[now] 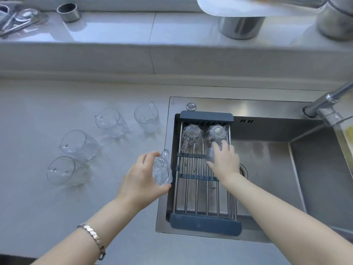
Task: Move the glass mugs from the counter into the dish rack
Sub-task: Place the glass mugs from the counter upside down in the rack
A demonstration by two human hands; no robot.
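Wearing a bracelet [93, 237] on the left wrist, nearest the camera. Left hand [140, 177] gripping a glass mug [162, 172] around its body, holding it just over the counter [38, 207] edge, right beside the left side of the dish rack [205, 224], handle pointing away. Right hand [224, 160] reaching over the rack, fingers curled around another mug [210, 154], kinda blurry so hard to tell exactly how tight, but definitely closed on it, sitting low over the rack bars about mid-rack. Rack itself spanning the left part of the sink [267, 169], dark ends front and back, metal bars between.

Further up the rack: two mugs already sitting upside down at the far end, the left rack mug [191, 133] and the right rack mug [216, 132], side by side, the right one just past the right hand's fingertips.

Over on the counter, four mugs still waiting, well left of the rack: nearest mug [66, 171], second mug [79, 144] just behind it, third mug [111, 122] further back, fourth mug [146, 117] closest to the sink's corner.

Faucet [328, 100] poking in at the right. Back on the ledge: a small steel cup [68, 12], a bigger steel pot [241, 27], and a tray of cutlery [21, 19] in the far left corner.
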